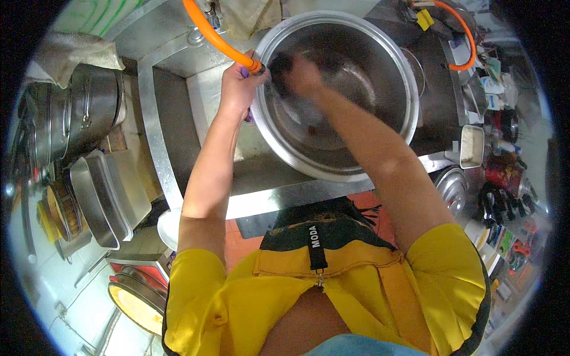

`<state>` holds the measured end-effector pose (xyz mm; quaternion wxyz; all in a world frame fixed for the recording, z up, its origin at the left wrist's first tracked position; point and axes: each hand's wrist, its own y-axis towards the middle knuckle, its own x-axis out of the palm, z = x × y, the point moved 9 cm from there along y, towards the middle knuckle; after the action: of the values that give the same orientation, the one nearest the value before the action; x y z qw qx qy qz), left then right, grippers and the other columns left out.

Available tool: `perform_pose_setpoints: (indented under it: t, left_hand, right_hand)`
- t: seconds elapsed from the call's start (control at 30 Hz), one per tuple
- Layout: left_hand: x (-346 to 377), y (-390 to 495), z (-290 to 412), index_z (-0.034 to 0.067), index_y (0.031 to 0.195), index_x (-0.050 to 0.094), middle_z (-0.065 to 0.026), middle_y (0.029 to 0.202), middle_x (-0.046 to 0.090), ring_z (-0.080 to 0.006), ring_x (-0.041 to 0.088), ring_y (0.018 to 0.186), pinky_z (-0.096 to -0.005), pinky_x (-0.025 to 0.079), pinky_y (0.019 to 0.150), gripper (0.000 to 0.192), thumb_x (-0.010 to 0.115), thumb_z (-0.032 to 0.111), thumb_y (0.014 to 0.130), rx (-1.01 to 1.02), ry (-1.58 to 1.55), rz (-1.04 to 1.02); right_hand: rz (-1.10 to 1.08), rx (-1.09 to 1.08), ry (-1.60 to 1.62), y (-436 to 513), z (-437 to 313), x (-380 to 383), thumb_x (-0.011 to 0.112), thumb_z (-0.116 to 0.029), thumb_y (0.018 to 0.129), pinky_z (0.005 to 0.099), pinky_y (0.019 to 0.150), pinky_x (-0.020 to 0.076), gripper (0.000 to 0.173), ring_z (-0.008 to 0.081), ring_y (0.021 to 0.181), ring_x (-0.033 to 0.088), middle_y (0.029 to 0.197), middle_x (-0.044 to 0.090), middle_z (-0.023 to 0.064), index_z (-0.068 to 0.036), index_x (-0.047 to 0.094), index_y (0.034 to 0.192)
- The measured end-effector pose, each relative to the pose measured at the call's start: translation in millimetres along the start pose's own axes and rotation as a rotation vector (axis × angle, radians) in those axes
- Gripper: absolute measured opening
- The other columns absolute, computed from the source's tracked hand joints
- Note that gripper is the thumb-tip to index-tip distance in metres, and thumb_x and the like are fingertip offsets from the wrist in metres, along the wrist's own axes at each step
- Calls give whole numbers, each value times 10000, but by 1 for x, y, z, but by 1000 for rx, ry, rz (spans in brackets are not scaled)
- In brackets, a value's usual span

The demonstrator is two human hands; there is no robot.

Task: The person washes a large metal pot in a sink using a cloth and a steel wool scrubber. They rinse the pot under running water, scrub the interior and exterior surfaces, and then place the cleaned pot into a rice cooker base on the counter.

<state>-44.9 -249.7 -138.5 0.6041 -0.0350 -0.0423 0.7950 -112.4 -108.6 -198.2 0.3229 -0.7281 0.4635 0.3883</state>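
Observation:
A large round metal pot [318, 175] rests tilted in the stainless steel sink [176, 133], its mouth facing me. My left hand [238, 86] is at the pot's left rim, gripping the end of an orange hose [209, 33]. Water seems to spray from the hose end into the pot. Something purple [249, 118] shows beneath that hand; what it is cannot be made out. Inside the pot, my right hand [305, 78] is blurred by motion. Its fingers are on a dark pad [280, 66], also blurred, near the upper left wall. A small reddish spot [312, 130] shows inside the pot.
Cloths [73, 58] hang at the upper left, above large metal pots [80, 111]. Rectangular pans [95, 200] stand left of the sink. To the right are a small metal tray [472, 147], a round lid [452, 189] and a crowded shelf. A faucet [211, 18] is behind the sink.

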Motion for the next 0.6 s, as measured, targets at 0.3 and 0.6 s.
perform_pose_setpoints:
  t: [0.3,0.6]
  left_hand:
    - [-1,-14,0,-11,971,618,33,750,533,-54,438,658,-199,363,606,228,630,9,745,2,-110,79]
    - [-9,-33,-7,-18,1137,570,39,761,504,-59,422,656,-203,348,603,389,582,16,750,28,-82,120]
  right_hand:
    - [-341,-159,-7,-32,-26,39,621,-161,724,482,775,490,323,405,860,606,899,629,226,-27,558,1011]
    - [-215,-3,-34,-45,-40,28,552,-181,785,466,782,500,311,383,905,612,979,622,213,-55,512,1067]
